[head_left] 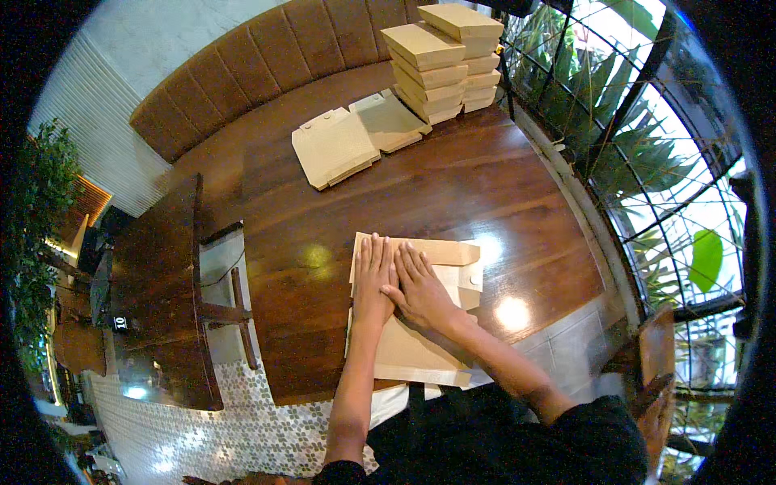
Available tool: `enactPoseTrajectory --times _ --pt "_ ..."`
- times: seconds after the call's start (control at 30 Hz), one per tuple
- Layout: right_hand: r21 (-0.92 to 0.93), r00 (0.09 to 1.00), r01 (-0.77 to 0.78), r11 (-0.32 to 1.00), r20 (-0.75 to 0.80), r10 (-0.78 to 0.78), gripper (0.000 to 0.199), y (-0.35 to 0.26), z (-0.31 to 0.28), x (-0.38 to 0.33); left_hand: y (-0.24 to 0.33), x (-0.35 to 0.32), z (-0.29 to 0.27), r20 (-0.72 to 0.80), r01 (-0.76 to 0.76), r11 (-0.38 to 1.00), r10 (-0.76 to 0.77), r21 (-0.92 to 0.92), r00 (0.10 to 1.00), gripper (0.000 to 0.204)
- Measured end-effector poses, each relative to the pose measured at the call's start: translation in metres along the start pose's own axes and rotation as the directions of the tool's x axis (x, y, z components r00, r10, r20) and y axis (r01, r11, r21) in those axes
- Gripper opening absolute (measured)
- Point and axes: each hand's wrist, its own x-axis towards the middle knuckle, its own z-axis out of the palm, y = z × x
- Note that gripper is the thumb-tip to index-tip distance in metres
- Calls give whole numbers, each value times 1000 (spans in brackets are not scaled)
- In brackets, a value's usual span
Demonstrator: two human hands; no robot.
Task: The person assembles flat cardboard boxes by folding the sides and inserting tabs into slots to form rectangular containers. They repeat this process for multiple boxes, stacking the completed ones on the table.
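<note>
An unfolded brown cardboard box (420, 356) lies at the near edge of the dark wooden table, its flaps spread. My left hand (373, 279) rests flat on its upper left part, fingers stretched away from me. Right beside it, my right hand (421, 291) presses flat on the same cardboard, its thumb touching my left hand. Neither hand grips anything. Part of the cardboard is hidden under my hands and forearms.
Farther back lies another opened flat cardboard box (335, 145). Two stacks of folded boxes (428, 69) stand at the far right of the table (453, 194). A brown padded bench (267, 65) runs behind, a second table (158, 299) is at left, and a metal grille (630, 153) at right.
</note>
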Motion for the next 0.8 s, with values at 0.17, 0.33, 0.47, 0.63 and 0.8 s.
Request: enactPoseTrajectory --times 0.17,0.33,0.47,0.63,0.8 --pt "-32 995 74 997 73 -71 86 3 -9 -1 -5 -6 -11 13 15 1000 -16 18 1000 56" --pt "-157 998 1 988 63 9 83 44 -40 -23 5 -4 -10 35 52 988 -58 146 998 54" --pt "-200 989 -124 972 50 137 80 78 -68 -40 10 -2 -15 80 88 983 -102 162 992 54" --pt "20 997 -58 998 55 56 74 103 -90 -47 -8 -4 -32 39 16 1000 -17 27 999 50" --pt "253 993 67 965 -109 -40 57 131 -100 -32 -38 6 -53 109 93 990 -81 -109 991 41"
